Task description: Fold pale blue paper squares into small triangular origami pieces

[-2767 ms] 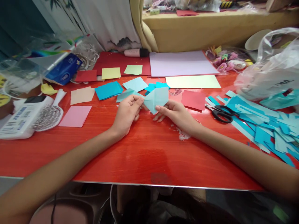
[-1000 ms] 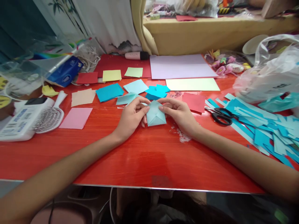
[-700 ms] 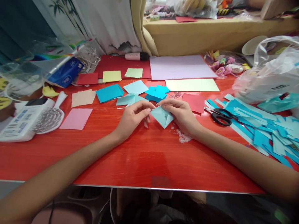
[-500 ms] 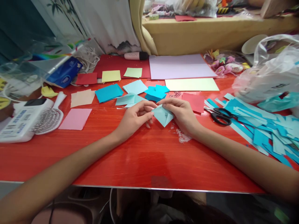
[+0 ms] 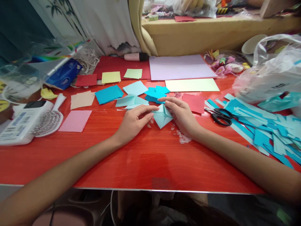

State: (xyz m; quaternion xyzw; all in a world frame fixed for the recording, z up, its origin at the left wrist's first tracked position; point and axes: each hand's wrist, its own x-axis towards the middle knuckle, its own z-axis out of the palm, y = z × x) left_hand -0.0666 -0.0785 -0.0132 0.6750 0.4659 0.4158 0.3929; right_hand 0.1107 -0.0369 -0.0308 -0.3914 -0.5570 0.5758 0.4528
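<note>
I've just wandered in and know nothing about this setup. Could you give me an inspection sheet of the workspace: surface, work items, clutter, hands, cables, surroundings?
Surface: glossy red tabletop; pale patch near the right wrist, wear or crumbs unclear.
Work items: folded light-blue paper, creased, one point toward the wearer.
Clutter: black-handled scissors by blue paper strips; hairbrush beside a white container.
Hands: left hand and right hand both at the folded paper, holding it between them.
Cables: dark cord-like line, lower left; nature unclear.
Surroundings: pale curtain, cluttered ledge behind.
</note>
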